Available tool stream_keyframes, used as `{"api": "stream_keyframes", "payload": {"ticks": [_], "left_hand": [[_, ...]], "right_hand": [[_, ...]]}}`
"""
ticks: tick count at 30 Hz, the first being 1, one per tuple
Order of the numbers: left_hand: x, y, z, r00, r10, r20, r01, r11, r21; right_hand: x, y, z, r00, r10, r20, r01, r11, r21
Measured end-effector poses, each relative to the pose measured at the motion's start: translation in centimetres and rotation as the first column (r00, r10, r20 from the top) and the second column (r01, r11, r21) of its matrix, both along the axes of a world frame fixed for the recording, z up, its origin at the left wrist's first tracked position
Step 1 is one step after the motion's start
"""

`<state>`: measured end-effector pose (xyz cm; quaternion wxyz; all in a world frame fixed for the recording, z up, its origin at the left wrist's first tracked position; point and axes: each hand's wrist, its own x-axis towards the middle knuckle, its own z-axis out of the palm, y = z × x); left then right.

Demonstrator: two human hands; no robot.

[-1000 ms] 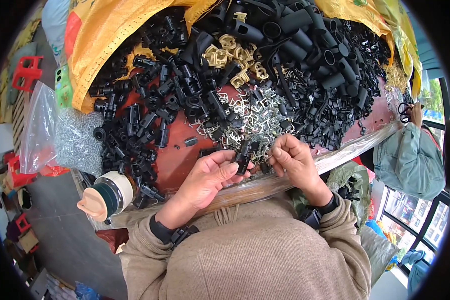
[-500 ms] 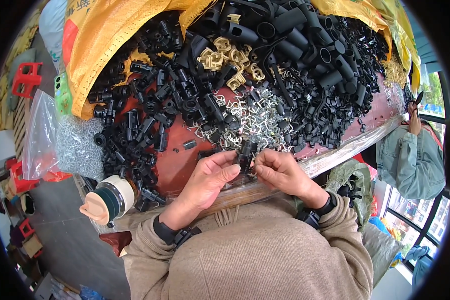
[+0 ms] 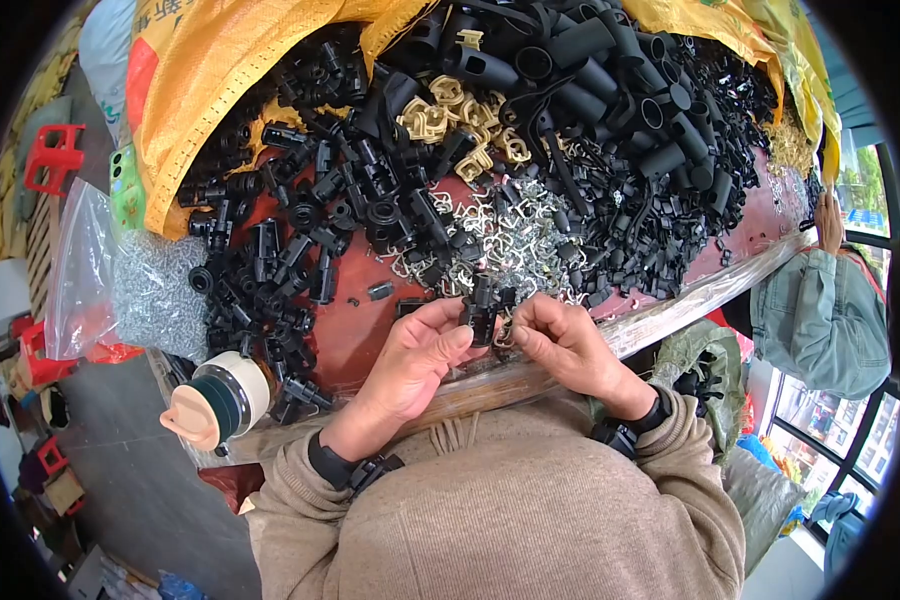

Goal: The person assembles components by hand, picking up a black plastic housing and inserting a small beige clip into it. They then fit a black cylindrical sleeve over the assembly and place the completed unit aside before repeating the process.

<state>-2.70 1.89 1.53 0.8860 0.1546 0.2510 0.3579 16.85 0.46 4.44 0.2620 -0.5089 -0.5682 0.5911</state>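
Note:
Between the thumb and fingers of my left hand is a black plastic fitting, roughly cylindrical and held upright. My right hand is closed in a pinch just right of the fitting. A pale bent metal clip shows beside its fingertips; whether they grip it I cannot make out. Just beyond both hands lies a heap of bent silvery metal clips, mixed with small black pieces. Similar black fittings are piled to the left.
Tan plastic parts and large black tubes sit farther back on the red tabletop. At left stand a bag of small metal pieces and a lidded cup. A co-worker's sleeve shows at right.
The black fitting in my left hand has moved slightly left and turned more upright. My right hand has stayed almost in place. The co-worker's hand at right has shifted slightly.

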Motion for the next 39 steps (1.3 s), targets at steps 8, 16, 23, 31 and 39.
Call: {"api": "stream_keyframes", "payload": {"ticks": [8, 16, 23, 31, 39], "left_hand": [[0.0, -0.3, -0.7, 1.000, -0.022, 0.002, 0.022, 1.000, 0.012], [0.1, -0.5, -1.3, 0.994, 0.003, 0.107, 0.005, 0.997, -0.076], [0.1, -0.2, -0.8, 0.999, 0.038, 0.027, -0.035, 0.994, -0.100], [0.2, -0.2, -0.4, 0.994, 0.100, 0.035, -0.096, 0.991, -0.097], [0.1, -0.5, -0.7, 0.999, -0.040, 0.006, 0.040, 0.994, -0.098]], "right_hand": [[-0.5, 0.0, -0.2, 0.999, 0.040, 0.034, -0.041, 0.999, 0.028], [-0.6, 0.2, -0.1, 0.994, 0.088, 0.070, -0.096, 0.989, 0.113], [-0.8, -0.3, -0.4, 0.895, 0.192, 0.403, -0.389, 0.780, 0.491], [0.3, 0.2, 0.2, 0.956, 0.177, 0.232, -0.258, 0.887, 0.384], [-0.4, 0.6, 0.7, 0.995, 0.050, 0.088, -0.087, 0.859, 0.505]]}}
